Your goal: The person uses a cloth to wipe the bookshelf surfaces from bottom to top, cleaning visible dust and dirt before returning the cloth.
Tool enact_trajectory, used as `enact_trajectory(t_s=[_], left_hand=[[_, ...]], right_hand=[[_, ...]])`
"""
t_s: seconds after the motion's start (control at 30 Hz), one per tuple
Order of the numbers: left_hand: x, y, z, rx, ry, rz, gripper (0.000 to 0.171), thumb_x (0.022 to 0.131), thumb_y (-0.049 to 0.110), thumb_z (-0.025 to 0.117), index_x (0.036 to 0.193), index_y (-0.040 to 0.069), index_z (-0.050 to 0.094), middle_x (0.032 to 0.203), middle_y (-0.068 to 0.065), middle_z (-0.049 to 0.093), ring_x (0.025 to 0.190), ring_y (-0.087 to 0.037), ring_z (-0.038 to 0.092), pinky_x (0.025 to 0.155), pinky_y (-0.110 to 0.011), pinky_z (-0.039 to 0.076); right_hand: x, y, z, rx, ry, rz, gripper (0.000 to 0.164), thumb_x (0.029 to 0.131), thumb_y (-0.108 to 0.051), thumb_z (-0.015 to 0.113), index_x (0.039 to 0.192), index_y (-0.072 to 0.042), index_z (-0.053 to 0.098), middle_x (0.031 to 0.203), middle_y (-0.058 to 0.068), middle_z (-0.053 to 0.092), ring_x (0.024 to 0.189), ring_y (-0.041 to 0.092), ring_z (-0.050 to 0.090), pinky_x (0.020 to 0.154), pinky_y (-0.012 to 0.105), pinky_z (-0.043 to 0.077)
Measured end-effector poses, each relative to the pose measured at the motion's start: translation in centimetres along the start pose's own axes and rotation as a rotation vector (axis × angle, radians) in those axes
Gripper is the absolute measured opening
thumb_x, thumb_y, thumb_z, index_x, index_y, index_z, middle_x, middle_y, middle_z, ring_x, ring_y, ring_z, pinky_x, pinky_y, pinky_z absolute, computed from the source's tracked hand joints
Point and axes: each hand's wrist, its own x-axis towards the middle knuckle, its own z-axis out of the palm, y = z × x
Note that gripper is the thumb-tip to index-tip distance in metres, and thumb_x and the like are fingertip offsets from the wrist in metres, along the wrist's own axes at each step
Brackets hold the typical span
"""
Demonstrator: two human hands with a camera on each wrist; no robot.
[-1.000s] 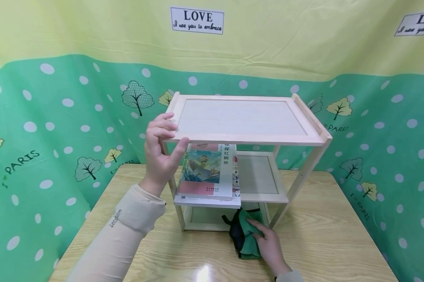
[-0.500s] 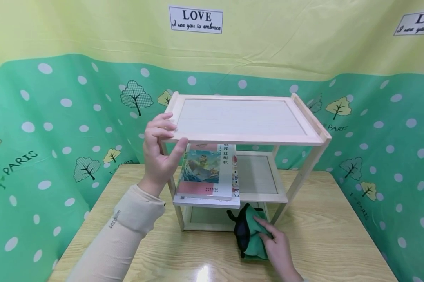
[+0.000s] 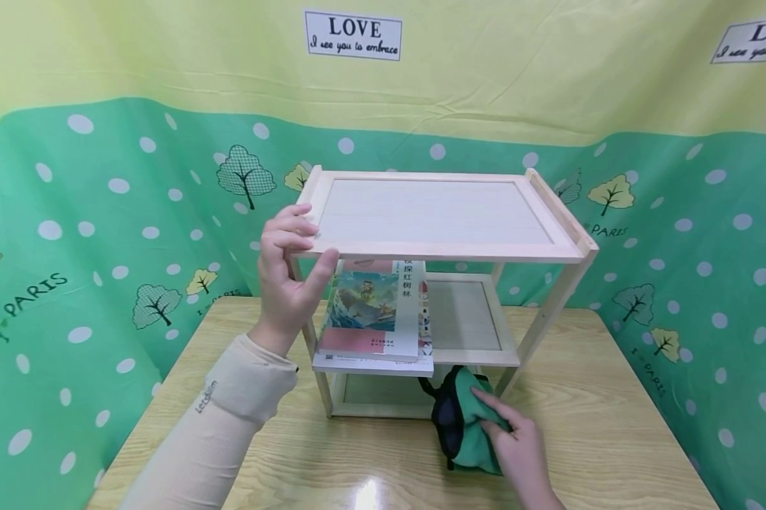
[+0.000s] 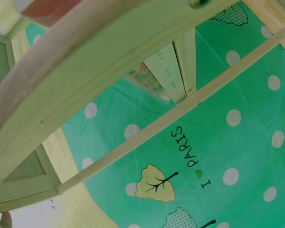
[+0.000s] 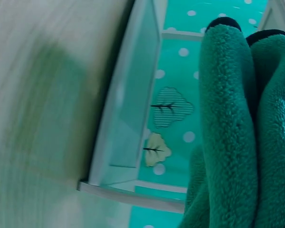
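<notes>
Wooden three-tier shelf unit (image 3: 447, 216) stands on the worktop (image 3: 275, 460), its upper left corner gripped by the left hand (image 3: 289, 273). Books (image 3: 372, 312) lie left on the middle tier (image 3: 462, 315). Farther right, a dark-trimmed green plush cloth (image 3: 474, 427) is before the bottom tier (image 3: 383, 393), pinched in the right hand (image 3: 518, 440).

In front of me the wood-grain bench (image 3: 612, 425) bears a pale wooden three-tier shelf (image 3: 434, 212), upright on its legs. My left fingers (image 3: 296, 225) hold the near left corner of its top board. On the left part of the middle tier (image 3: 467, 312) a storybook (image 3: 357, 304) with an illustrated cover lies flat over a white-bordered book (image 3: 364, 363) that juts past the tier's front edge. The bottom tier (image 3: 376, 394) sits near the bench.
</notes>
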Motion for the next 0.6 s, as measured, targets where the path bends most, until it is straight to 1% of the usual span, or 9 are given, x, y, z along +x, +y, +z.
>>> enact_trajectory(t_s=[0.13, 0.2, 0.4, 0.47, 0.6], left_hand=[[0.0, 0.0, 0.0, 0.002, 0.0, -0.002, 0.05, 0.09, 0.036, 0.068, 0.085, -0.007, 0.042, 0.104, 0.006, 0.055, 0.119, -0.032, 0.054, 0.111, -0.052, 0.041], [0.0, 0.0, 0.0, 0.003, 0.0, -0.002, 0.05, 0.09, 0.036, 0.068, 0.085, -0.007, 0.042, 0.104, 0.006, 0.055, 0.119, -0.032, 0.054, 0.111, -0.052, 0.041], [0.0, 0.0, 0.0, 0.002, 0.0, -0.004, 0.05, 0.09, 0.036, 0.068, 0.085, -0.007, 0.042, 0.104, 0.006, 0.055, 0.119, -0.034, 0.054, 0.111, -0.052, 0.041], [0.0, 0.0, 0.0, 0.002, 0.0, -0.005, 0.05, 0.09, 0.036, 0.068, 0.085, -0.007, 0.042, 0.104, 0.006, 0.055, 0.119, -0.033, 0.054, 0.111, -0.052, 0.041], [0.0, 0.0, 0.0, 0.003, 0.0, -0.005, 0.05, 0.09, 0.036, 0.068, 0.085, -0.007, 0.043, 0.104, 0.006, 0.055, 0.119, -0.033, 0.054, 0.111, -0.052, 0.041]], right_hand=[[-0.3, -1.0, -0.8, 0.005, 0.001, 0.023, 0.043, 0.085, 0.0, 0.067, 0.119, -0.026, 0.073, 0.127, 0.001, 0.068, 0.122, 0.021, 0.061, 0.098, 0.021, 0.048], [-0.6, -1.5, -1.1, 0.01, 0.004, 0.015, 0.044, 0.085, 0.001, 0.067, 0.118, -0.027, 0.073, 0.128, 0.002, 0.067, 0.121, 0.021, 0.061, 0.097, 0.018, 0.049], [-1.2, -2.7, -1.9, 0.02, 0.029, -0.016, 0.045, 0.085, 0.003, 0.067, 0.116, -0.028, 0.074, 0.127, 0.003, 0.068, 0.119, 0.017, 0.061, 0.093, 0.016, 0.05], [-1.4, -3.0, -2.1, 0.028, 0.045, -0.023, 0.045, 0.084, 0.004, 0.068, 0.115, -0.028, 0.075, 0.125, 0.003, 0.068, 0.116, 0.014, 0.062, 0.09, 0.013, 0.05], [-1.7, -3.7, -2.4, 0.054, 0.094, -0.058, 0.045, 0.082, 0.008, 0.068, 0.113, -0.023, 0.076, 0.121, 0.003, 0.07, 0.109, 0.001, 0.062, 0.085, 0.007, 0.05]])
